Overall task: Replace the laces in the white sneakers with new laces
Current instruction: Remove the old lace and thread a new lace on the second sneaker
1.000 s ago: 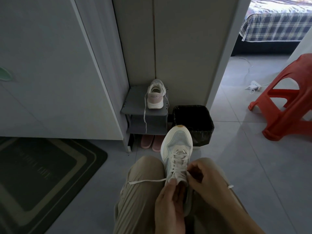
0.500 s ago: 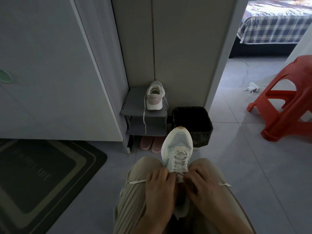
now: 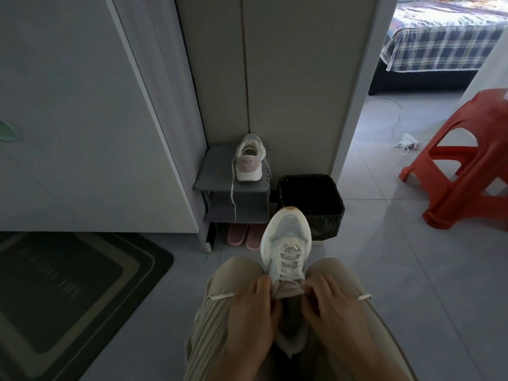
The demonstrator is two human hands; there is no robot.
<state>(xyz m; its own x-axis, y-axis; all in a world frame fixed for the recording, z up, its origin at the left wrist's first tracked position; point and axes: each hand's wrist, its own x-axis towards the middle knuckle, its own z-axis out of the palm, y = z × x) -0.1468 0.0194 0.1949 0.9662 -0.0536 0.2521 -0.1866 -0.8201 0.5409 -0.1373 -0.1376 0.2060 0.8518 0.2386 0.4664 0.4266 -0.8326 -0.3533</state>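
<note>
Ok quick status. We've got one sneaker (image 3: 286,243) propped on our lap between the knees (image 3: 236,273), toe pointing at the bin (image 3: 310,204) and sitting just this side of it. The lace (image 3: 288,264) criss-crosses pretty much the whole way up, so imo this shoe is nearly done and we're at the snug-up / tie bit.

Left hand (image 3: 251,317) and right hand (image 3: 334,312) are both at the top of the lacing, fingers curled in and pinching the lace, one side each. The lace ends (image 3: 220,296) poke out sideways over our knees, past each hand. Can't see the fingertips properly tbh, too dark down there.

Other sneaker (image 3: 248,158) is on the shelf (image 3: 220,174) just left of the bin, heel to us, w/ a loose lace (image 3: 233,193) hanging off the shelf front. Slippers (image 3: 244,233) are under that shelf, stool (image 3: 467,166) well right of the bin, mat (image 3: 68,284) well left.

What could go wrong from here:
- Pull one side harder than the other and the ends come out uneven, then one's too short to tie.
- Yank too hard w/ the shoe only wedged between our legs and it prob tips or slides off toward the bin.
- Any twisted crossing lower down gets locked in once we tighten.
- Snag that loose lace when we reach over and shoe no. 2 comes off the shelf.
</note>
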